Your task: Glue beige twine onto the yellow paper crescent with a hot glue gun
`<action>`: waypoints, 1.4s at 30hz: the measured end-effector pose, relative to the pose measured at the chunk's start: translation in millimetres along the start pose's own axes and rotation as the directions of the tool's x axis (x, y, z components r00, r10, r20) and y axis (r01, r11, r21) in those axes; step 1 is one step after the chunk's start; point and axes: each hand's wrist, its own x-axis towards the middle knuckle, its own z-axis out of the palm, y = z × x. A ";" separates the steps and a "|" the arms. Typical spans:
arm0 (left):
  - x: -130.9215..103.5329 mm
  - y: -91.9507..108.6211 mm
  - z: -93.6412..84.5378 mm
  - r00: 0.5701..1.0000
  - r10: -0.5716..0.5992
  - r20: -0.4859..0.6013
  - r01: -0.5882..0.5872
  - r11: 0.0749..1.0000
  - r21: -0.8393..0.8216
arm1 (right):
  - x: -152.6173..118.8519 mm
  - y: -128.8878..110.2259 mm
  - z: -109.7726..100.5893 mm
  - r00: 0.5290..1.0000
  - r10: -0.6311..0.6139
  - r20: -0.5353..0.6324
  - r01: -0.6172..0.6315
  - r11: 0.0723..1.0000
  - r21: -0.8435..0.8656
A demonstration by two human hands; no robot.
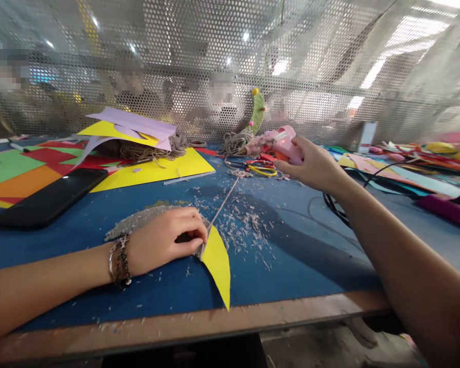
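My left hand (164,237) rests low over the table, thumb and fingertips pinched at the edge of a crescent-shaped piece. Its bare yellow paper tip (219,263) points toward the table's front edge, while grey cord covers the other part (138,222), partly hidden behind my hand. From the pinch, a strand of grey cord (226,197) runs taut toward the back. My right hand (314,166) is raised at the right, wrapped around a pink glue gun (287,140) whose nozzle points left, apart from the crescent.
Grey fibre scraps (249,225) litter the blue tabletop (291,220). A black phone (49,199) and coloured sheets lie left, scissors (262,171) behind. A finished-looking green crescent (257,112) leans on the mesh. Right are paper strips, a black cable and a purple power strip (448,209).
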 end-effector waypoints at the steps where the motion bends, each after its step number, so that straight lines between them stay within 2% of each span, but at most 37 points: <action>1: -0.1 -0.3 -0.5 1.000 0.021 0.007 -0.021 1.000 0.019 | -0.4 -0.3 -0.1 1.000 -0.003 0.013 0.003 1.000 0.007; 6: -1.7 -2.4 -3.5 0.986 0.154 0.059 -0.162 0.966 0.203 | -5.8 -2.3 1.3 0.987 -0.105 0.125 0.082 0.980 0.179; 11: -2.0 -8.7 -7.6 0.973 0.216 0.082 -0.226 0.964 0.142 | -15.2 -6.1 3.9 0.959 -0.223 0.175 0.185 0.960 0.211; 13: -1.7 -11.9 -8.9 0.976 0.196 0.092 -0.204 0.975 0.090 | -18.6 -8.2 3.9 0.950 -0.263 0.169 0.218 0.945 0.243; 15: -1.6 -14.4 -9.8 0.990 0.128 0.063 -0.130 0.991 0.024 | -21.5 -10.6 3.4 0.937 -0.302 0.177 0.242 0.924 0.295; 19: -1.3 -15.9 -10.9 0.999 0.034 0.020 -0.033 0.998 -0.047 | -27.3 -17.0 3.9 0.892 -0.396 0.216 0.313 0.888 0.336; 24: -0.5 -14.0 -12.1 0.998 0.065 -0.017 -0.065 0.998 0.021 | -36.9 -27.3 10.4 0.836 -0.472 0.280 0.378 0.865 0.330; 31: -2.2 -12.2 -12.8 0.971 0.238 -0.018 -0.239 0.970 -0.036 | -48.4 -39.9 16.8 0.766 -0.556 0.323 0.441 0.820 0.365; 38: -3.3 -12.2 -12.2 0.973 0.229 -0.043 -0.232 0.969 -0.090 | -50.7 -41.2 23.3 0.714 -0.577 0.396 0.474 0.815 0.332; 42: -3.7 -11.9 -12.2 0.974 0.225 -0.038 -0.227 0.969 -0.094 | -51.2 -40.2 24.6 0.702 -0.582 0.411 0.480 0.813 0.330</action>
